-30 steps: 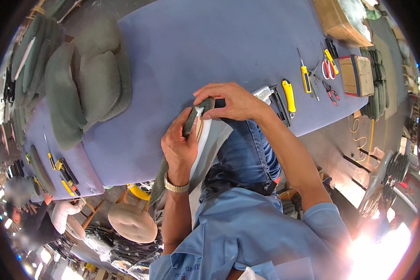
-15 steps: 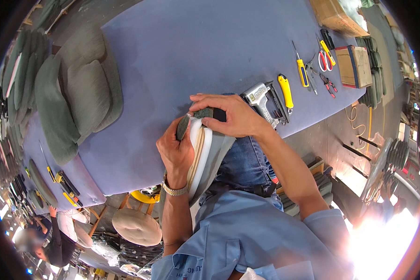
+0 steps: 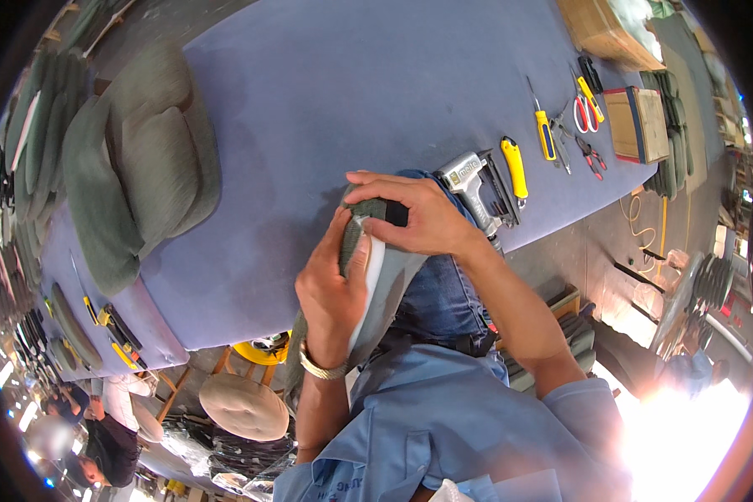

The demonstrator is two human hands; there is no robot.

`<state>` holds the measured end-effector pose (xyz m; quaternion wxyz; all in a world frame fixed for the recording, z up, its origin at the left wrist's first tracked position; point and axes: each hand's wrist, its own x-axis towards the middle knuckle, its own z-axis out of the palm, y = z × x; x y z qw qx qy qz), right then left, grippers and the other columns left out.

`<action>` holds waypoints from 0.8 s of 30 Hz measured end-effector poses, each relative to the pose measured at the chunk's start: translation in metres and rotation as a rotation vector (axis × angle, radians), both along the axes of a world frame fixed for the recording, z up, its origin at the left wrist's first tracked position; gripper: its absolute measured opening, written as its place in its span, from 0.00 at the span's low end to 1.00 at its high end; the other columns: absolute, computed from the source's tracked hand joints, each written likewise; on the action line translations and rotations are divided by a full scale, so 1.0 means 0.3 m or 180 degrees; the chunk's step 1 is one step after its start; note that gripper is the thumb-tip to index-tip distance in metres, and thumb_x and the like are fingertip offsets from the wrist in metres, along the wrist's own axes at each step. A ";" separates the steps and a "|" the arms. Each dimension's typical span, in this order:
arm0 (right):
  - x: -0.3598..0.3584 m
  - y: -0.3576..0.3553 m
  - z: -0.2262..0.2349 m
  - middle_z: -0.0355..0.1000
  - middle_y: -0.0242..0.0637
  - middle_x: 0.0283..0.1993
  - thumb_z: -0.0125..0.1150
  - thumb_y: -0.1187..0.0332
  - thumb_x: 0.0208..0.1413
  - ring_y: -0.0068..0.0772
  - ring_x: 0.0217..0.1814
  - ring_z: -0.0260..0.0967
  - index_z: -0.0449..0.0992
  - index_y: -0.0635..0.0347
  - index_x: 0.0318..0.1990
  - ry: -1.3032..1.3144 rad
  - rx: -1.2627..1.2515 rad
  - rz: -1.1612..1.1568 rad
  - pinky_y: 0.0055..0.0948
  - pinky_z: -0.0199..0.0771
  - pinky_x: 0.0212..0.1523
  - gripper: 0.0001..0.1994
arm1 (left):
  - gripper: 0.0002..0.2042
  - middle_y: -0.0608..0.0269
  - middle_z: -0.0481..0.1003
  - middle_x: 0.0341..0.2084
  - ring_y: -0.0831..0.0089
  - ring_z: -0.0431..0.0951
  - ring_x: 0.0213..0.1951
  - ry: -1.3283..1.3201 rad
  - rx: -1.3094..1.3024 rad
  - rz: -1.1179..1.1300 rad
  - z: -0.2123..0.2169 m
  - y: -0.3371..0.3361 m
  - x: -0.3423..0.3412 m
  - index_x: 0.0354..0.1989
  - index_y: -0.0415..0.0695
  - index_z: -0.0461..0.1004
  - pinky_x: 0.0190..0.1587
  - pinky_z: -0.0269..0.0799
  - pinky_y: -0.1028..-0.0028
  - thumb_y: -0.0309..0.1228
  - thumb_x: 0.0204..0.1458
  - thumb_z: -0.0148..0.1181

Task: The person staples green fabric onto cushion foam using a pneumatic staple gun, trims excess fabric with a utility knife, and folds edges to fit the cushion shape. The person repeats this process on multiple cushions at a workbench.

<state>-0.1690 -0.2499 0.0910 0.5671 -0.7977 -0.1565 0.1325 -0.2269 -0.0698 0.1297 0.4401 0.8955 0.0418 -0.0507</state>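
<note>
A padded panel (image 3: 401, 280) with grey-green fabric and a white foam edge stands tilted against my lap, at the table's near edge. My left hand (image 3: 330, 289) is closed on its left side, fingers over the green fabric and thumb along the white edge. At its top corner my right hand (image 3: 422, 213) pinches the folded green fabric (image 3: 361, 216) between thumb and fingers. A black patch shows beneath that palm. Just right of my right hand, a silver staple gun (image 3: 474, 180) lies on the table, beside a yellow utility knife (image 3: 514, 167).
Farther right lie a yellow screwdriver (image 3: 545, 134), red-handled scissors (image 3: 586, 115), pliers (image 3: 592, 157) and a small box (image 3: 635, 123). Green cushions (image 3: 155, 159) sit on the blue-grey table (image 3: 326, 92) at left. A tufted beige seat (image 3: 245, 406) is below its edge. People are at lower left.
My left hand has shifted slightly up and right. The green fabric now lies over the panel's left edge, covering the layered wood-coloured core that showed before. My right hand stays at the corner.
</note>
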 end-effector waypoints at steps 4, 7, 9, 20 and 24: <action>0.042 -0.038 0.015 0.71 0.45 0.70 0.73 0.69 0.55 0.45 0.69 0.73 0.79 0.53 0.61 0.0489 0.0091 0.0323 0.39 0.73 0.68 0.24 | 0.19 0.48 0.79 0.57 0.50 0.79 0.58 -0.0751 0.0218 0.0133 -0.064 -0.052 -0.063 0.61 0.36 0.75 0.58 0.76 0.57 0.30 0.63 0.60; 0.050 -0.051 0.000 0.66 0.42 0.74 0.73 0.69 0.57 0.41 0.73 0.68 0.75 0.51 0.65 0.0821 0.0298 0.0381 0.40 0.69 0.70 0.27 | 0.17 0.50 0.80 0.56 0.54 0.79 0.60 -0.0946 0.0322 0.0125 -0.086 -0.066 -0.066 0.58 0.37 0.77 0.62 0.72 0.56 0.27 0.61 0.60; 0.036 -0.057 -0.023 0.63 0.42 0.76 0.71 0.70 0.59 0.40 0.75 0.64 0.73 0.53 0.67 0.1013 0.0576 0.0298 0.40 0.66 0.72 0.28 | 0.16 0.51 0.80 0.56 0.56 0.79 0.59 -0.1072 0.0394 0.0015 -0.095 -0.071 -0.069 0.56 0.38 0.79 0.63 0.71 0.56 0.26 0.60 0.61; -0.015 -0.028 -0.106 0.52 0.49 0.81 0.57 0.79 0.66 0.39 0.83 0.48 0.66 0.64 0.69 0.1304 0.1661 0.0101 0.40 0.53 0.79 0.25 | 0.09 0.58 0.85 0.45 0.65 0.83 0.54 -0.1466 0.0307 -0.0310 -0.076 -0.044 -0.051 0.42 0.41 0.86 0.57 0.75 0.63 0.29 0.54 0.70; -0.004 -0.022 -0.096 0.51 0.49 0.81 0.54 0.80 0.67 0.38 0.83 0.49 0.66 0.64 0.70 0.1261 0.1566 0.0126 0.39 0.53 0.78 0.24 | 0.09 0.59 0.86 0.43 0.67 0.84 0.50 -0.1565 0.0351 -0.0444 -0.070 -0.039 -0.028 0.41 0.41 0.86 0.56 0.77 0.64 0.28 0.52 0.72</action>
